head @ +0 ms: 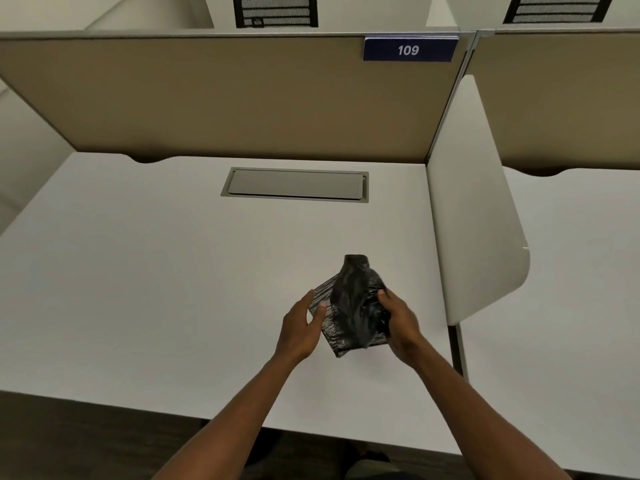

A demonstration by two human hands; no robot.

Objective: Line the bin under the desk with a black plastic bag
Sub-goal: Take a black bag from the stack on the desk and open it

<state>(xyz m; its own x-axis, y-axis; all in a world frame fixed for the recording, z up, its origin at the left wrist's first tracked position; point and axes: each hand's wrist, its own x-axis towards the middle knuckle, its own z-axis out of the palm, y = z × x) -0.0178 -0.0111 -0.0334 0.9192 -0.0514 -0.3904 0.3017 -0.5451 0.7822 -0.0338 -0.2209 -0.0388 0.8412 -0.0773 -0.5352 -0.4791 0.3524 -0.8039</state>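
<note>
A folded, crumpled black plastic bag [351, 304] is held just above the white desk [156, 289], right of centre. My right hand [398, 323] grips its right side, with the thumb pressed on the plastic. My left hand [301, 327] touches the bag's left edge with fingers spread and the thumb on the plastic. One end of the bag sticks up and away from me. The bin is hidden under the desk.
A grey cable hatch [296, 184] is set into the desk at the back. A beige partition [225, 98] with a blue "109" sign [408, 50] closes the far side. A white side divider [474, 209] stands at the right, with another desk beyond it. Dark floor [86, 434] lies below the front edge.
</note>
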